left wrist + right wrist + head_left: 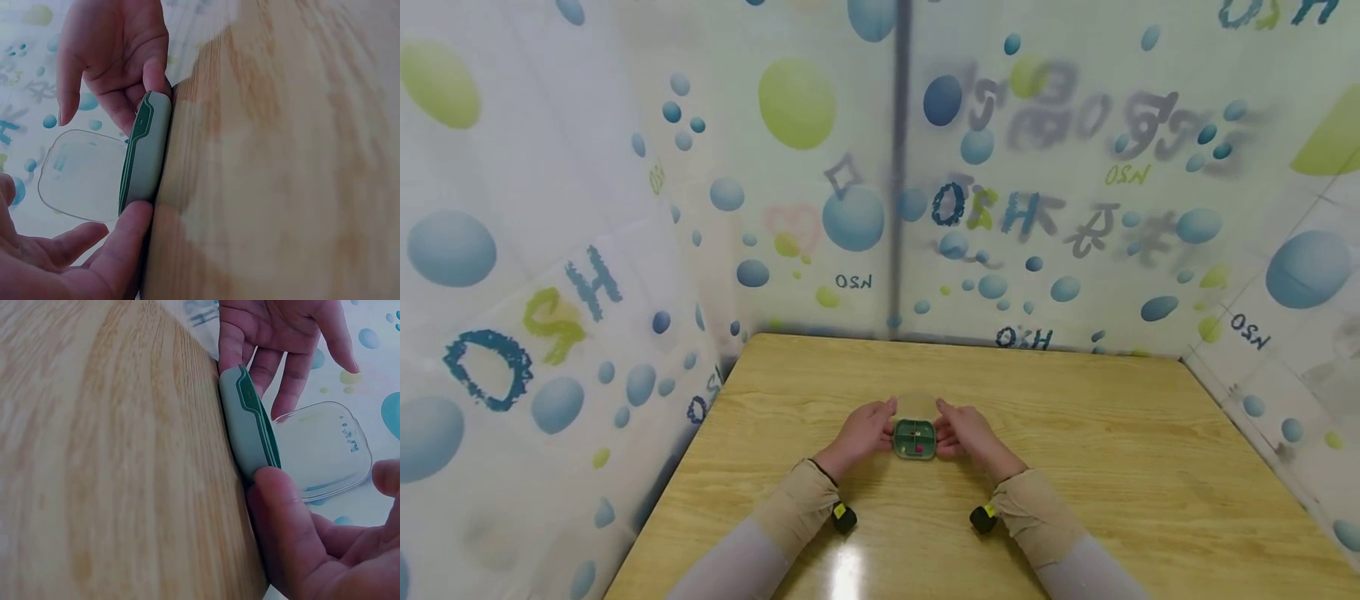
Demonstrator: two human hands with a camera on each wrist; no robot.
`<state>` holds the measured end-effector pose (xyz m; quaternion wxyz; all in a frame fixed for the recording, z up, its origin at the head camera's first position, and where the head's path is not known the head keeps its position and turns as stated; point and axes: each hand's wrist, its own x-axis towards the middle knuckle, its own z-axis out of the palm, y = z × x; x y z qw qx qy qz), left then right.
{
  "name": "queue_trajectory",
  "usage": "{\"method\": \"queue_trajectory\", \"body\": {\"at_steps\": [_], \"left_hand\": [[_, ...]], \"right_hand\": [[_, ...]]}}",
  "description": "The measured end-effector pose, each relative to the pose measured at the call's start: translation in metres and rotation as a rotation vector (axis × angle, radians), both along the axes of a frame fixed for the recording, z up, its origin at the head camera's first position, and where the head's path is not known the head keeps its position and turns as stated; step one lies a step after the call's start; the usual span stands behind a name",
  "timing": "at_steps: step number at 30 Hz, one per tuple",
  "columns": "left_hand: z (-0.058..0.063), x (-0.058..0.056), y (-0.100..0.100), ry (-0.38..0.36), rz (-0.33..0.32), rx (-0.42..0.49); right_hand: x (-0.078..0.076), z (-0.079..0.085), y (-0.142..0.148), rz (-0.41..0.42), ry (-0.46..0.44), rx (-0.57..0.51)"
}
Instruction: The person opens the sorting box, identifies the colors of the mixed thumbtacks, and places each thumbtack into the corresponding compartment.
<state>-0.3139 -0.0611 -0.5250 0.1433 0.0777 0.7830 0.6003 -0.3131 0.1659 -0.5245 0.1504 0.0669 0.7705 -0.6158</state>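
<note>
A small green pill box (915, 457) with compartments lies on the table, its clear lid (84, 175) standing up at the far side. Inside, a pink piece and a few tiny pale pieces show in the head view; what they are is too small to tell. My left hand (865, 429) touches the box's left side with its fingertips, thumb raised off it. On the opposite side, my right hand (970, 432) touches the box likewise, with fingers loosely extended. In the right wrist view, the pale green side of the box (244, 431) sits between both hands.
The light wooden table (1075, 433) reaches to white walls (1060, 167) printed with blue and green bubbles on the left, back and right. Small black devices are strapped at both wrists.
</note>
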Motion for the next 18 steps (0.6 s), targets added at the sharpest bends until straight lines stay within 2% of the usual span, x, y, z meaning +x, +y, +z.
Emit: {"method": "queue_trajectory", "body": {"at_steps": [2, 10, 18], "left_hand": [[-0.0003, -0.0004, -0.0005, 0.003, 0.002, -0.002], [-0.0027, -0.0016, 0.0, -0.003, 0.021, -0.001], [-0.0017, -0.0025, 0.0019, 0.005, 0.037, -0.059]], "right_hand": [[-0.002, -0.0037, -0.0013, -0.01, 0.002, 0.012], [0.0006, -0.0015, -0.0047, -0.013, 0.009, 0.037], [0.0031, 0.0034, -0.0033, 0.02, 0.004, 0.004]]}}
